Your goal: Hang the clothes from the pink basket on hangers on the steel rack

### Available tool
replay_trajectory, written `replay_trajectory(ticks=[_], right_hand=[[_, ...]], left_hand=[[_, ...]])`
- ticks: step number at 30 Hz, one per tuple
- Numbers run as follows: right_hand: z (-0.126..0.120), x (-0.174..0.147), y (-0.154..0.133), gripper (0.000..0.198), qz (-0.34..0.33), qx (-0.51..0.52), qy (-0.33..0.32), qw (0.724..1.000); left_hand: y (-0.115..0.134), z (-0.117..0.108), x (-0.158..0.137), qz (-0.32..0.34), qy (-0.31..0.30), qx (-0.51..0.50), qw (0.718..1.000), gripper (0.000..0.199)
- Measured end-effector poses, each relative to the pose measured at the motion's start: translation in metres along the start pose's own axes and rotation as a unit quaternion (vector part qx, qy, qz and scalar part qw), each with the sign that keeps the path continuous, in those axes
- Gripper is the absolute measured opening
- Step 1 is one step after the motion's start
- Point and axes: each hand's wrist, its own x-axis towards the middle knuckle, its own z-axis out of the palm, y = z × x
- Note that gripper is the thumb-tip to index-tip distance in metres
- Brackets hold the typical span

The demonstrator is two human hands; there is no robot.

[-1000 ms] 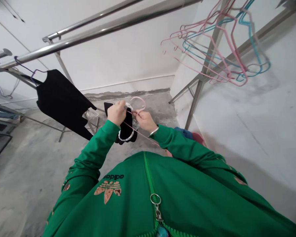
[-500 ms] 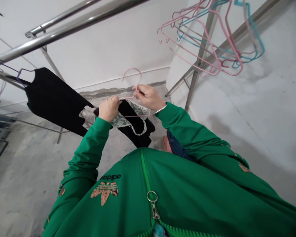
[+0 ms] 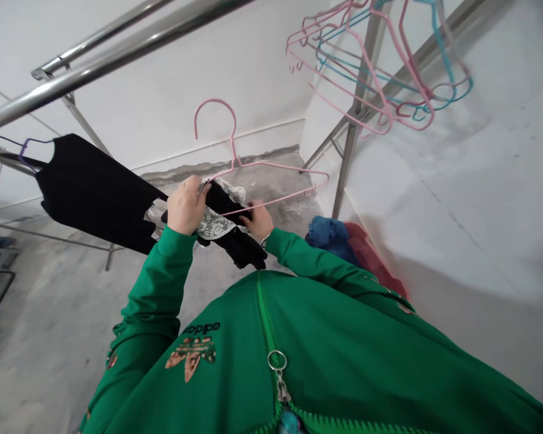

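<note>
A pink clothes hanger [image 3: 271, 164] is held out in front of me, its hook up and its right arm bare. My left hand [image 3: 186, 205] is closed round the hanger's left end together with a black garment with white lace [image 3: 217, 224]. That left end sits inside the garment and is partly hidden. Below the hanger's bottom bar, my right hand [image 3: 259, 220] pinches the garment's black fabric near its lace edge. The rest of the garment hangs down under both hands.
Metal rails [image 3: 113, 57] cross the upper left. A black garment [image 3: 95, 187] hangs there on a purple hanger [image 3: 25, 154]. Several pink and blue hangers [image 3: 380, 78] hang at upper right. Blue cloth [image 3: 330, 238] lies in a red basket [image 3: 373, 256] on the floor.
My right hand has let go of the hanger's neck and moved down onto the garment. The hanger's hook has shifted up and left, and its right arm now shows. The red basket has come into view.
</note>
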Motion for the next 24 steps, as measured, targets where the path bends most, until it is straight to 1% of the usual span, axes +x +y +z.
replay_trajectory(ticks=[2, 3, 5, 7, 9, 10, 12, 14, 15, 17, 19, 22, 24], right_hand=[[-0.003, 0.015, 0.011, 0.028, 0.034, 0.018, -0.028, 0.999], [-0.008, 0.021, 0.018, 0.024, 0.047, 0.024, -0.041, 0.998], [-0.023, 0.030, 0.032, 0.019, 0.071, 0.032, -0.044, 0.996], [-0.041, 0.037, 0.041, 0.027, 0.091, 0.039, -0.026, 0.995], [-0.060, 0.041, 0.043, 0.044, 0.100, 0.045, 0.007, 0.994], [-0.069, 0.043, 0.041, 0.053, 0.092, 0.050, 0.030, 0.994], [-0.084, 0.043, 0.031, 0.069, 0.055, 0.054, 0.083, 0.994], [-0.094, 0.041, 0.018, 0.078, 0.006, 0.045, 0.125, 0.991], [-0.097, 0.040, 0.013, 0.080, -0.017, 0.039, 0.136, 0.990], [-0.100, 0.040, 0.005, 0.082, -0.055, 0.036, 0.126, 0.990], [-0.099, 0.041, 0.003, 0.079, -0.084, 0.049, 0.099, 0.990], [-0.098, 0.046, 0.012, 0.075, -0.102, 0.074, 0.061, 0.990], [-0.100, 0.051, 0.023, 0.074, -0.099, 0.092, 0.057, 0.989]], left_hand=[[-0.004, -0.003, -0.003, 0.000, 0.008, -0.003, 1.000, 0.024], [-0.008, -0.003, -0.004, -0.005, 0.012, -0.005, 1.000, 0.025], [-0.019, -0.003, -0.008, -0.022, 0.012, -0.005, 1.000, 0.026], [-0.033, 0.002, -0.013, -0.041, -0.003, -0.007, 0.999, 0.025], [-0.046, 0.010, -0.021, -0.049, -0.027, -0.018, 0.998, 0.025], [-0.051, 0.014, -0.024, -0.049, -0.038, -0.026, 0.998, 0.026], [-0.058, 0.022, -0.031, -0.049, -0.050, -0.040, 0.997, 0.030], [-0.059, 0.027, -0.034, -0.048, -0.052, -0.051, 0.996, 0.035], [-0.058, 0.029, -0.035, -0.044, -0.050, -0.060, 0.996, 0.038], [-0.051, 0.032, -0.035, -0.028, -0.047, -0.091, 0.994, 0.040], [-0.043, 0.034, -0.033, -0.018, -0.044, -0.131, 0.990, 0.039], [-0.034, 0.036, -0.031, -0.016, -0.040, -0.188, 0.981, 0.035], [-0.035, 0.037, -0.030, -0.014, -0.037, -0.220, 0.975, 0.034]])
